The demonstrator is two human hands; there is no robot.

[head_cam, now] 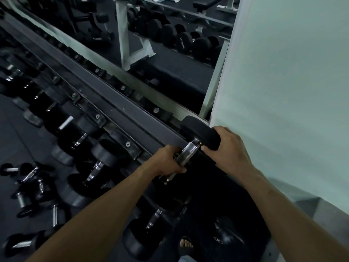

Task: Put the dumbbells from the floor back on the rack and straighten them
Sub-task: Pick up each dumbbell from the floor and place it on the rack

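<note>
A large black dumbbell (198, 132) with a knurled chrome handle lies at the right end of the rack's top tier (105, 95). My left hand (168, 160) is wrapped around the lower part of its handle. My right hand (228, 146) grips the near side of its far round head. Its near head is dark and hard to make out below my hands. Several dumbbells (102, 157) sit on the lower tier to the left. More small dumbbells (32, 178) lie scattered on the black floor at the lower left.
A pale wall (292, 82) stands close on the right of the rack's end. A mirror (160, 40) behind the rack reflects another rack and a bench. My sandalled foot (186, 244) shows at the bottom, beside a big dumbbell (226, 239) on the floor.
</note>
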